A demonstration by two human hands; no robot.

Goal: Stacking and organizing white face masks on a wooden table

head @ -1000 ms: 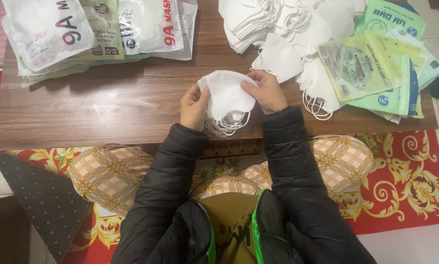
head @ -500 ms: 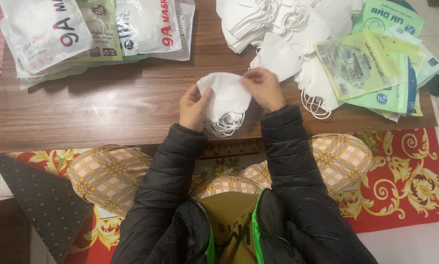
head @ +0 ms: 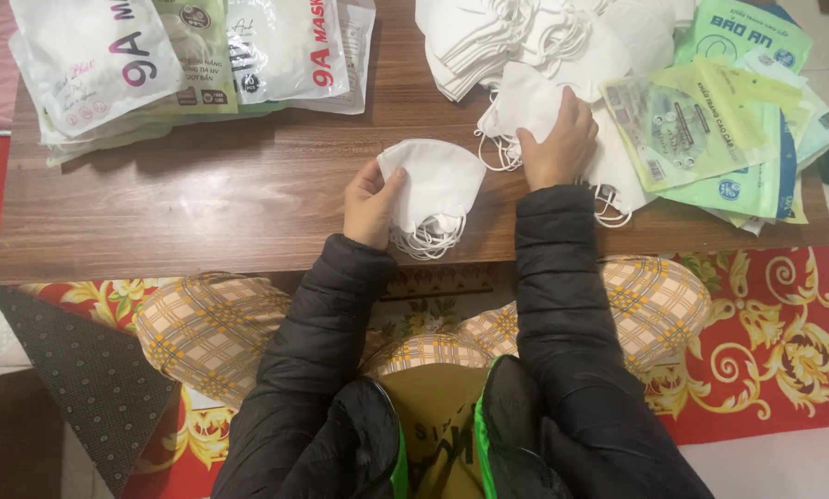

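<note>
a small stack of folded white masks (head: 438,185) is being pinched at its left edge by the left hand (head: 370,201), thumb on top and fingers tucked beneath, so the fingertips are being hidden by the fabric. how many masks are being gripped cannot be told; only a bundle of white ear loops (head: 428,242) is being shown spilling out below the stack, toward the near table edge. just to the right of that stack, the right hand (head: 555,143) is being pressed palm down on a single white mask (head: 524,100), fingers bent over its near edge; whether the mask is being clamped or merely touched cannot be told, since the fingertips are being covered by the hand itself. beyond and to the right of the right hand, a loose heap of white masks (head: 544,32) is being cut off by the top of the frame. further right, a fan of green and yellow plastic packets (head: 724,129) is being laid partly over the heap, its far corners being cut off. well to the left of the left hand, a pile of white printed pouches (head: 170,60) is being cropped at the top. everything is being borne by a dark wooden table (head: 211,199). both forearms are being covered by black padded sleeves (head: 562,277).
</note>
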